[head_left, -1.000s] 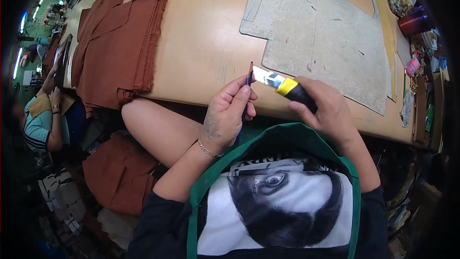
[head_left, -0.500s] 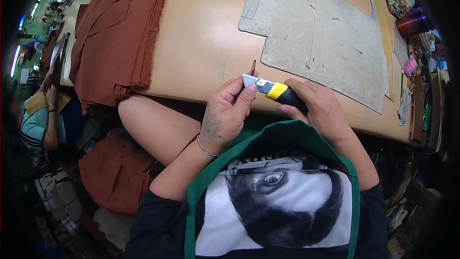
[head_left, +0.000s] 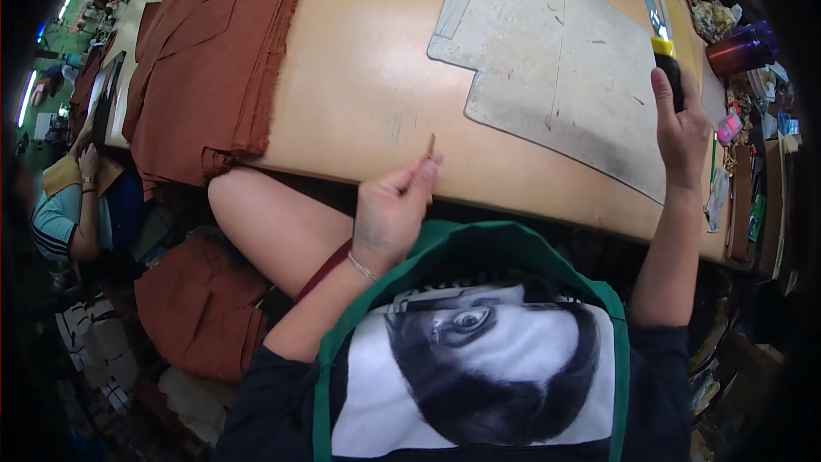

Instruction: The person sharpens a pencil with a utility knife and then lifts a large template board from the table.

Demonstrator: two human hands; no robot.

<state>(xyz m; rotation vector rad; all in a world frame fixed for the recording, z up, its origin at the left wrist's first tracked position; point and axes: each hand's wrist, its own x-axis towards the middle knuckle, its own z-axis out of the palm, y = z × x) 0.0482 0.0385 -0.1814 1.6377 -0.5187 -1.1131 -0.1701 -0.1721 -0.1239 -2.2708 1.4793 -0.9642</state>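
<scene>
My left hand (head_left: 392, 210) is closed in a pinch near the table's front edge. It grips a thin, short brown stick with a pointed end (head_left: 432, 145), perhaps a pencil; the fingers cover its lower part. Out at the right side of the table, my right hand (head_left: 682, 137) wraps around a black and yellow utility knife (head_left: 664, 56), whose metal front end points away from me. The knife is over the right edge of a large grey pattern board (head_left: 547, 60) with small curled shavings on it.
Stacked rust-brown fabric (head_left: 201, 77) with frayed edges covers the table's left part. More such fabric (head_left: 201, 308) lies below, left of my leg. A purple metallic cup (head_left: 742, 47) and clutter line the right edge. A co-worker (head_left: 68, 205) sits at far left.
My right hand has carried the utility knife away from the pointed stick, to the right and farther up the table. My left hand has dropped slightly, still pinching the stick.
</scene>
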